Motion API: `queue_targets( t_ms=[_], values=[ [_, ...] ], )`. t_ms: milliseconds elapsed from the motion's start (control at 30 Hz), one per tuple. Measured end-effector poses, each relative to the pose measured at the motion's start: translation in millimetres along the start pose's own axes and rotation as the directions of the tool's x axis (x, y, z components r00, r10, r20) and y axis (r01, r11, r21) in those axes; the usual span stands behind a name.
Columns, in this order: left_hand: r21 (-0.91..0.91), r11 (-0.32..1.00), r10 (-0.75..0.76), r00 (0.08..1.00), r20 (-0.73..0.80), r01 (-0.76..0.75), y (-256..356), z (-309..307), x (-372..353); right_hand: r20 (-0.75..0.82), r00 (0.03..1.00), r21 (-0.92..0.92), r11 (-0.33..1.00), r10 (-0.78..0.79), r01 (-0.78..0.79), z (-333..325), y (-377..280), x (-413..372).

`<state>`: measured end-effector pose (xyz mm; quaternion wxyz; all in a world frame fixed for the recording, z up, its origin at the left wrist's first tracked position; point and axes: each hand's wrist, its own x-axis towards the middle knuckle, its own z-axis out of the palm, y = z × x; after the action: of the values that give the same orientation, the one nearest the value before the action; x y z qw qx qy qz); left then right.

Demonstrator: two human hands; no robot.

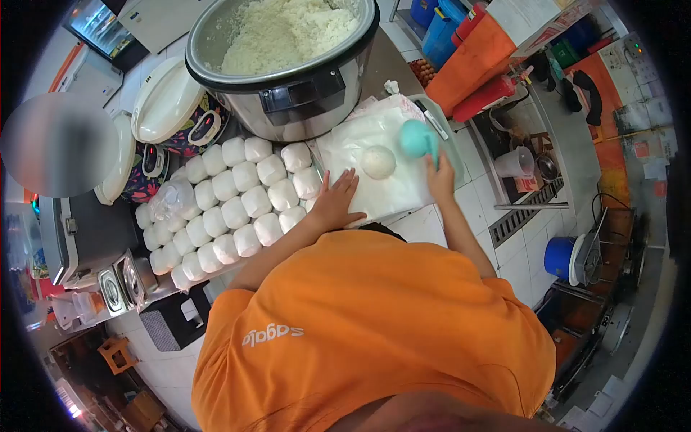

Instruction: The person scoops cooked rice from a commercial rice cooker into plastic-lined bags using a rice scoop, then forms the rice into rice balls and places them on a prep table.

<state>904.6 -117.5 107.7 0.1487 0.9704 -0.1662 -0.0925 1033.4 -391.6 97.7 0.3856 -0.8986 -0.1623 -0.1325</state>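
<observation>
My right hand (440,178) grips the handle of a turquoise rice scoop (415,138), whose round cup is over the right part of a stack of white wrapping paper (342,155). A rounded mound of rice (378,163) sits on the top sheet, left of the scoop. My left hand (336,201) lies flat with fingers spread at the paper's lower left edge, holding nothing. Beside it, several rows of white wrapped packets (234,214) cover the table to the left. A marker pen (433,121) lies at the right of the paper.
A large steel pot of cooked rice (299,108) stands behind the paper and packets. Two patterned lidded containers (167,101) are left of it. A clear plastic bag (173,199) rests on the packets. A red fire extinguisher (486,99) is at the right.
</observation>
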Motion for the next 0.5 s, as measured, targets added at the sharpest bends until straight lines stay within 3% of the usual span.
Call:
queue_targets(
  t_ms=[67, 100, 167, 200, 267, 300, 333, 367, 500],
  values=[
    [-0.007, 1.0, 0.02, 0.999, 0.031, -0.02, 3.9, 6.3, -12.3, -0.052, 0.979, -0.157, 0.966, 0.2, -0.205, -11.2, 22.7, 14.1],
    [-0.007, 0.999, 0.043, 0.998, 0.052, -0.043, 5.4, 8.6, -16.4, -0.039, 0.98, -0.154, 0.967, 0.198, -0.201, -11.9, 26.5, 13.0],
    [-0.015, 1.0, 0.006, 1.0, 0.026, -0.006, 8.7, 9.5, -19.5, -0.027, 0.989, -0.465, 0.877, -0.146, 0.117, -17.6, 13.2, 21.4],
    [-0.021, 1.0, -0.014, 1.0, 0.001, 0.014, 10.1, 9.1, -20.0, -0.012, 0.988, -0.454, 0.881, -0.156, 0.134, -19.4, 3.8, 23.4],
    [-0.034, 0.998, -0.059, 0.998, -0.01, 0.059, 13.7, 8.4, -21.1, 0.27, 0.935, -0.101, 0.959, -0.23, 0.265, -22.7, -15.2, 22.3],
    [-0.042, 0.996, -0.08, 0.997, -0.018, 0.079, 16.1, 7.8, -21.8, 0.283, 0.93, -0.089, 0.959, -0.234, 0.268, -19.8, -10.4, 22.2],
    [-0.045, 0.995, -0.094, 0.995, -0.013, 0.094, 19.0, 5.8, -21.6, 0.568, 0.774, 0.1, 0.956, -0.282, 0.275, -16.0, -4.8, 22.3],
    [-0.05, 0.991, -0.122, 0.992, 0.003, 0.122, 22.5, 3.4, -21.0, 0.774, 0.527, 0.278, 0.936, -0.352, 0.216, -13.3, 1.1, 21.5],
    [-0.001, 0.979, -0.204, 0.978, 0.045, 0.204, 33.4, 3.3, -17.6, 0.771, 0.504, 0.316, 0.921, -0.389, 0.228, -3.3, 15.4, 20.1]
  ],
)
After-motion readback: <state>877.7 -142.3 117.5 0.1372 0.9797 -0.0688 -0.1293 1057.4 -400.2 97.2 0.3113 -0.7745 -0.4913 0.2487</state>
